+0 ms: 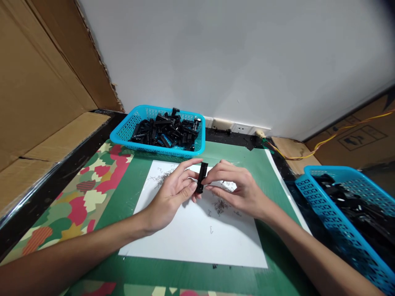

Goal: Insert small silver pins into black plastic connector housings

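Several items are only partly observable. The blue basket at right [339, 213] is cut off by the frame edge, and its dark contents are too shadowed to identify. Both forearms leave the picture at the near edge. The fine dark shavings [219, 205] scattered on the paper are too small to make out singly. The lower end of the held part is covered by fingertips.

Surface: a white sheet [191, 234] lies on a green mat [129, 197], with a patterned red, green and cream mat [89, 185] to the left. A second blue basket [129, 127], far and slightly left, holds a heap of black plastic parts [166, 129]. Cardboard panels [37, 94] stand on the left; a plain grey-white wall closes the far side, with a row of wall sockets [237, 128] at its foot and a yellow cable [324, 144] running off to the right.

The small black part [202, 177] is a narrow, oblong plastic piece, standing roughly upright and slightly tilted, held above the far half of the white sheet, between the two hands. It appears to be of the same kind as those in the far basket, though detail is poor.

The left hand [173, 193] pinches the part from the left with thumb and fingers, index finger extended above it. The right hand [240, 189] pinches it from the right, fingertips meeting at its lower end.
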Available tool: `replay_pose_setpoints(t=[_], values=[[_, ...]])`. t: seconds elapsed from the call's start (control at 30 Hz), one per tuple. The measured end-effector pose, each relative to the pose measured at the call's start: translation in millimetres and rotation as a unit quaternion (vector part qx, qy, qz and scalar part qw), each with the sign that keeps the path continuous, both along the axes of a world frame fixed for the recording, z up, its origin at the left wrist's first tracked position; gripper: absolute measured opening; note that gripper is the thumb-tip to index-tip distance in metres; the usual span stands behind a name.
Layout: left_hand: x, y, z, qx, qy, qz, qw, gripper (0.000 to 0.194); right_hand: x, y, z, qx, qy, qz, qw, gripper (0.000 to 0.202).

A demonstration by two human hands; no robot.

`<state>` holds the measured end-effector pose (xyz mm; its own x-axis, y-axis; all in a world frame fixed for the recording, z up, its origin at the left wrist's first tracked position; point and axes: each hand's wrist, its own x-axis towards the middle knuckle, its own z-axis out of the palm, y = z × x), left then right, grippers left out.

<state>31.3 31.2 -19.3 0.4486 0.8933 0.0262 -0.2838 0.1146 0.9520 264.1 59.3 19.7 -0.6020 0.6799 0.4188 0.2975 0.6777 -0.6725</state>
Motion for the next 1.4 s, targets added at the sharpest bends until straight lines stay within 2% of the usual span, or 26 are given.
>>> replay_pose_setpoints(t=[1.4], values=[[-1,1,-2.0,0.002,-0.012,-0.038,0.999,0.047,2,5,-11.4,-0.111,0.067,0.034,0.991,0.012]])
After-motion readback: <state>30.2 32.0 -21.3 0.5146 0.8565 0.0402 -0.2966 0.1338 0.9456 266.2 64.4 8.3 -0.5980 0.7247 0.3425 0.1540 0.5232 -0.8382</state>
